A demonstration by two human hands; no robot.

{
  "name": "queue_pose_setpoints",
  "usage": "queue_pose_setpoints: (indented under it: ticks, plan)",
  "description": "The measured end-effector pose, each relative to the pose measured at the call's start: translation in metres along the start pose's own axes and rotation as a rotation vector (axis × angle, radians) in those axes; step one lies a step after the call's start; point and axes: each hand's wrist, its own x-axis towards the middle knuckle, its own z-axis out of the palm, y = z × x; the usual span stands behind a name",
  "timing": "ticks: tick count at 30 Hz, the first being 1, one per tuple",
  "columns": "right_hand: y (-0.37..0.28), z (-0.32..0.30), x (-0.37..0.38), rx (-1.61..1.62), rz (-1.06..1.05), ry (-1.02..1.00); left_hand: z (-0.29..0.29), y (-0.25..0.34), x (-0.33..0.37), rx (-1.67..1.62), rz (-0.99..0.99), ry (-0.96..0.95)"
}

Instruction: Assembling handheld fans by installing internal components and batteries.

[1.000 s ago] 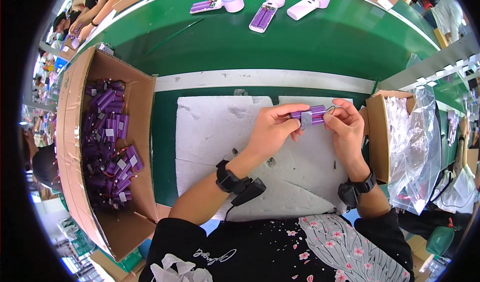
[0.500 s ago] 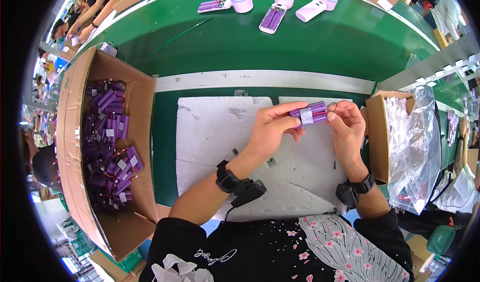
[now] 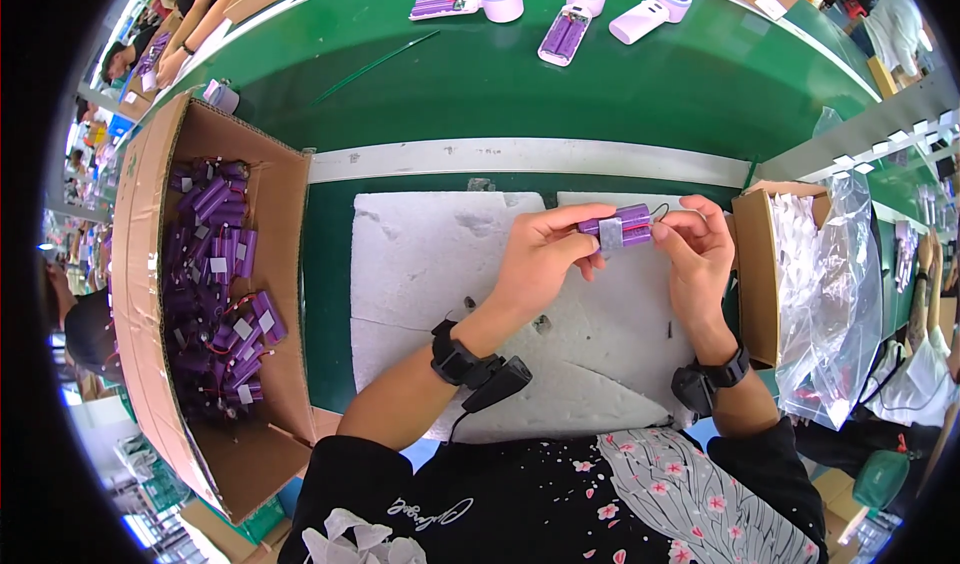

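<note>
My left hand (image 3: 540, 256) is closed around the left end of a purple battery pack (image 3: 632, 226), thumb in front and fingers behind. The pack has cylindrical cells side by side, a grey-white pad on its near face and a red wire along it. A dark wire (image 3: 661, 210) loops up from its right end. There my right hand (image 3: 698, 259) pinches the wire ends between thumb and index finger; the very tips are hidden. Both hands are above a white foam board (image 3: 450, 284).
At the left stands a cardboard box (image 3: 280, 194) of similar purple packs. A smaller carton (image 3: 757, 294) with white pieces and clear plastic stands right. Beyond a white rail (image 3: 430, 161), a green belt (image 3: 450, 89) carries several pale handheld devices (image 3: 502, 1), some opened, and a green strip (image 3: 375, 67).
The devices and the green strip on the belt have shifted right. My right fingertips have drawn slightly away from the pack's end, showing more wire; my left hand stays put.
</note>
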Motion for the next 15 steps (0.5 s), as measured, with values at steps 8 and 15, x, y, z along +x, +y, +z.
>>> queue_pose_setpoints:
  ticks: [8, 15]
  plan:
    - [-0.0013, -0.0010, -0.0006, -0.035, 0.022, -0.049, -0.0008, -0.0005, 0.0002, 0.062, 0.016, -0.003]
    - [-0.0034, -0.0011, 0.0015, 0.011, 0.070, -0.079, -0.0032, -0.0009, 0.0006, 0.009, 0.022, -0.009]
